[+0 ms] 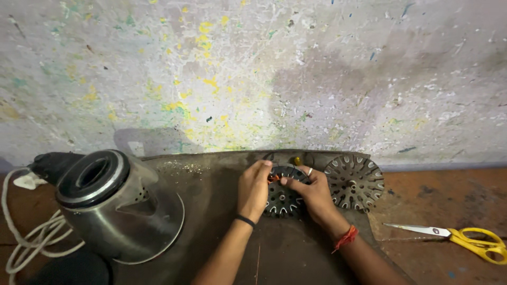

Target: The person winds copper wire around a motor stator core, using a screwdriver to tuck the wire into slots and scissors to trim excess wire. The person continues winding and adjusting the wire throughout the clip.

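A round slotted metal core [281,199] lies on a dark worn board [211,179] in front of me. My left hand [254,189] rests on its left rim, fingers curled onto the top. My right hand [312,192], with a ring and a red wrist thread, grips the core's upper right edge. Between the fingertips shows a bit of orange-copper wire [273,178]. A second slotted metal core [354,181] lies just right of my right hand.
A shiny metal housing with a dark round opening [113,203] stands at the left, with white cord [29,237] looped beside it. Yellow-handled scissors [465,237] lie at the right on the reddish floor. A paint-flecked wall [264,74] rises close behind.
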